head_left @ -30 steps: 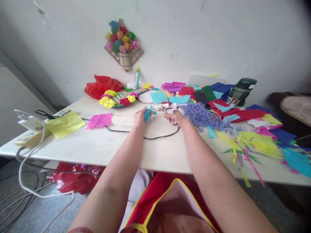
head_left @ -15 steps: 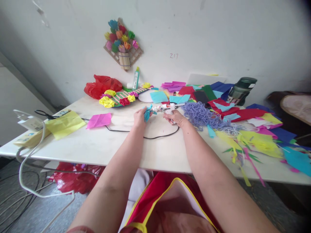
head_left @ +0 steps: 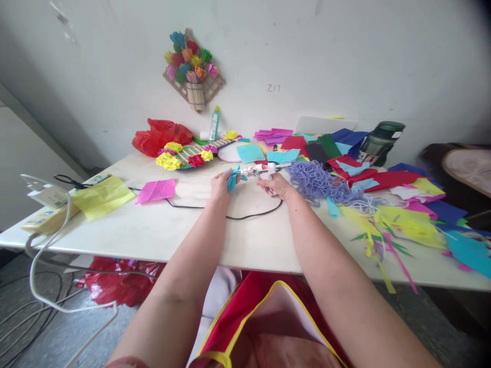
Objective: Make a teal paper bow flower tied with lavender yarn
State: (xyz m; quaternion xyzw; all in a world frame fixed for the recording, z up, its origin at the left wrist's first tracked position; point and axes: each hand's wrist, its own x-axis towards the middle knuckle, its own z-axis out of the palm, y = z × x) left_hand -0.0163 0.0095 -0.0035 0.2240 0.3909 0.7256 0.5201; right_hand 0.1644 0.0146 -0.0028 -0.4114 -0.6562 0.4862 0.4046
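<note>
Over the middle of the white table, my left hand is closed on a blue paper flower. My right hand wraps round the handle of a white glue gun, whose nozzle end points left toward the flower. Whether the nozzle touches the paper I cannot tell. A whitish, speckled clump shows around the nozzle. The gun's black cord loops across the table below my hands. Behind the left hand lies a green board with yellow, red and purple paper flowers.
Purple yarn lies right of my right hand, among many coloured paper sheets. A dark green bottle stands behind them. Pink paper, yellow paper and a power strip are on the left. A glue tube stands near the wall.
</note>
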